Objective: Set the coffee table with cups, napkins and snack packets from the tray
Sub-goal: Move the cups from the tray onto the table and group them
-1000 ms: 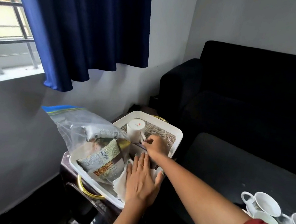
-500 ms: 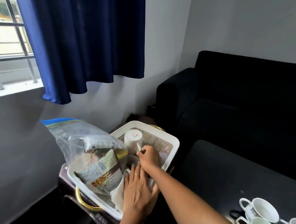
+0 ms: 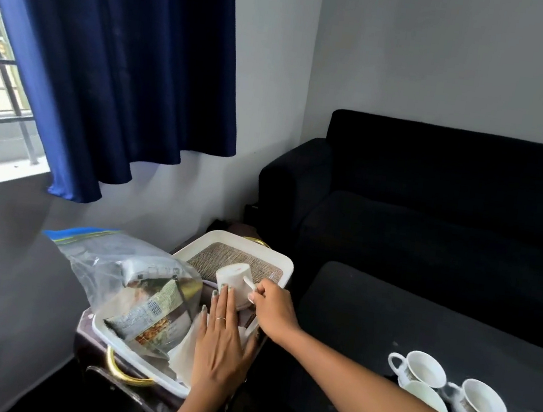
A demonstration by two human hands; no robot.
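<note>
Pinched the inverted white ceramic cup (image 3: 234,282) by its handle with right hand (image 3: 275,311), tilting it free; pressed left hand (image 3: 222,344), fingers straight and together, on white paper napkins (image 3: 182,353), probably anchoring white plastic tray (image 3: 281,265).

Napkins (image 3: 183,353) half hidden beneath left hand (image 3: 222,348)

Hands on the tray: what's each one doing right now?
Left hand: open, flat on the napkins, fingertips touching the cup.
Right hand: pinching the tilted cup's handle.
</note>
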